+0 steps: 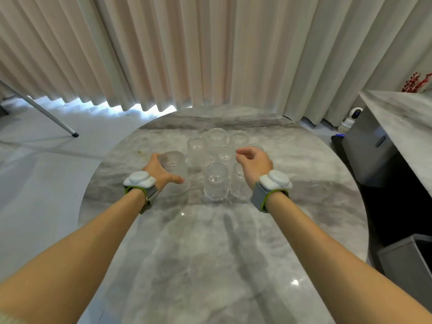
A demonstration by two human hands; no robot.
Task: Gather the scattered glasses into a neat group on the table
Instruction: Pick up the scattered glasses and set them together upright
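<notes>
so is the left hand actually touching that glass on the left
Touching. The head view shows the left hand wrapped around the ribbed glass, thumb across its near side and fingers behind it, no gap visible.

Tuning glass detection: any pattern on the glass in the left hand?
Clear glass, vertical ribs on its lower part; head view.

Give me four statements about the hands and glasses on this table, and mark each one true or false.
1. The left hand grips a ribbed glass. True.
2. The right hand holds a glass lifted off the table. False: its fingers are curled and hold nothing.
3. The grouped glasses stand on a marble table. True.
4. The held glass sits in the middle of the group. False: it is at the group's left edge.
</notes>
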